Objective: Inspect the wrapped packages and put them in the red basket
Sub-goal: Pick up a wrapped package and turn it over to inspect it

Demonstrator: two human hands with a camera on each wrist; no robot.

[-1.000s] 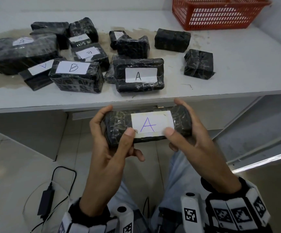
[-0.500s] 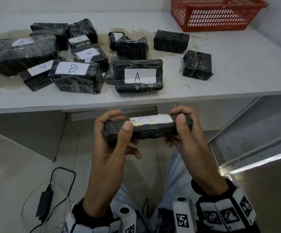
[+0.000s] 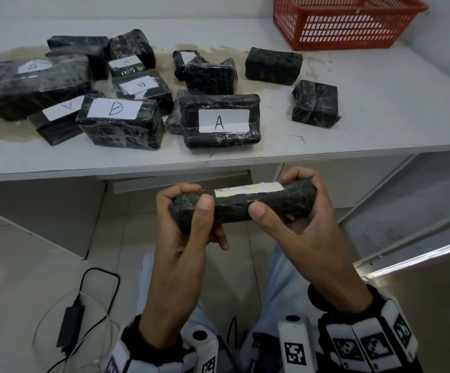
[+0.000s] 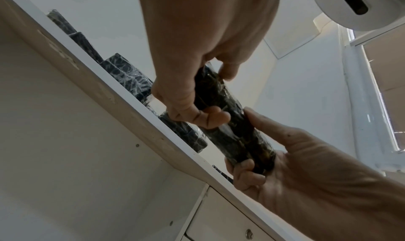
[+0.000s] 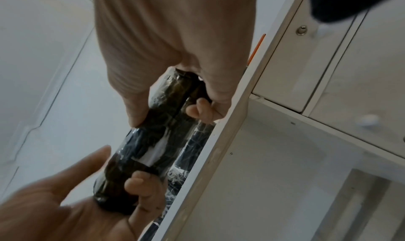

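Package [image 3: 242, 204] gripped at its ends by left hand [image 3: 188, 227] and right hand [image 3: 307, 224], fingers curled round it.

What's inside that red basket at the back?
Through the red basket holes only the white shelf and wall show; no package appears in the part in view. Its top is cut off by the picture, so the rest can't be checked.

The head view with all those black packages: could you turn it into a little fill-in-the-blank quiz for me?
1. The held package is gripped by ____ hands.
2. The basket at the table's far right corner is coloured ____.
3. The front package nearest the table edge, right of the B package, is labelled ____.

Answers: both; red; A
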